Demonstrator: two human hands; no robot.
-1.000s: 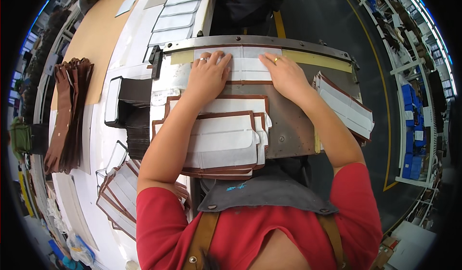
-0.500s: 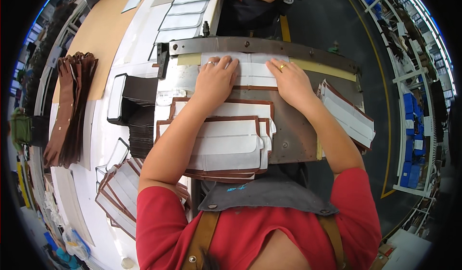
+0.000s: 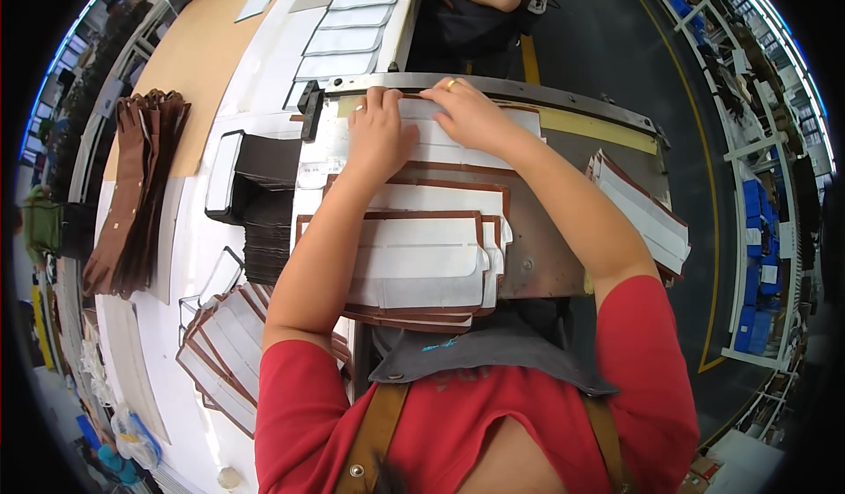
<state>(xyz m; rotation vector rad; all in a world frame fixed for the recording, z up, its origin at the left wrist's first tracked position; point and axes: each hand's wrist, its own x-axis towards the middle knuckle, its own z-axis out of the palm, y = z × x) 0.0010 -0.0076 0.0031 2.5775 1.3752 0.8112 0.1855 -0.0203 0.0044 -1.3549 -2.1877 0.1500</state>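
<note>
Two grips, the left grip (image 3: 380, 138) and the right grip (image 3: 468, 116), touched one flat white piece (image 3: 447, 152) with brown edges. It lay at the far end of a gray metal plate (image 3: 546, 239), near a long metal bar (image 3: 563, 98). The left grip had bent fingers close together at the far edge, with its thumb out to the right. The right grip was just beside it, with bent fingers at the same edge. I could not tell if they were pinching it, because the fingertips were hidden. A yellow strip (image 3: 598, 131) ran by the bar. On the near part of the plate was a pile of white pieces (image 3: 414, 274). To the left, a white table (image 3: 189, 344) held a black stack (image 3: 268, 241), a bunch of brown strips (image 3: 136, 195) and a big tan sheet (image 3: 189, 80). One co-worker (image 3: 459, 23) was far off, by the table. The floor (image 3: 634, 63) was dark gray, and blue bins (image 3: 751, 204) sat on a white rack (image 3: 748, 357) to the right.
</note>
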